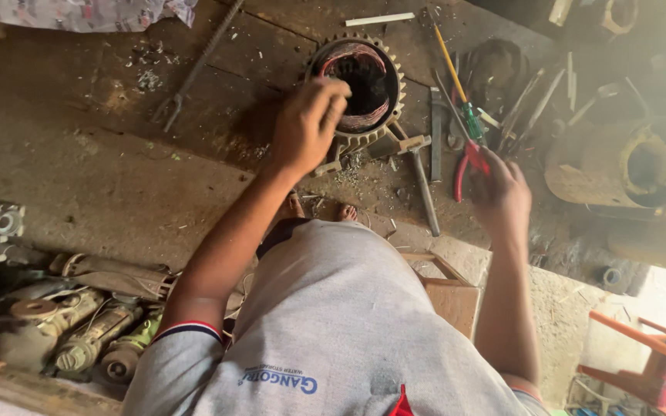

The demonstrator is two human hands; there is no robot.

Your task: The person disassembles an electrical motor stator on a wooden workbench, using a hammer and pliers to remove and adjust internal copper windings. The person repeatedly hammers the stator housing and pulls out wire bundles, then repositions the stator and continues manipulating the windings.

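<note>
A round motor stator (383,62) with a toothed metal housing and copper windings inside lies on the dirty floor. My left hand (308,127) reaches over its left rim, fingers curled and gripping the edge by the windings. My right hand (502,196) is to the right of it, closed around red-handled pliers (468,162) that point up towards a screwdriver (460,85) with a yellow shaft and green handle. A hammer (424,181) lies between my hands, just below the stator. My bare feet (346,211) show under my grey shirt.
Files and other hand tools (529,108) are scattered right of the stator. A large cylindrical motor casing (618,166) lies at the right. Old motor parts (79,331) are heaped at lower left. A long threaded rod (198,65) lies upper left; an orange chair (657,354) stands lower right.
</note>
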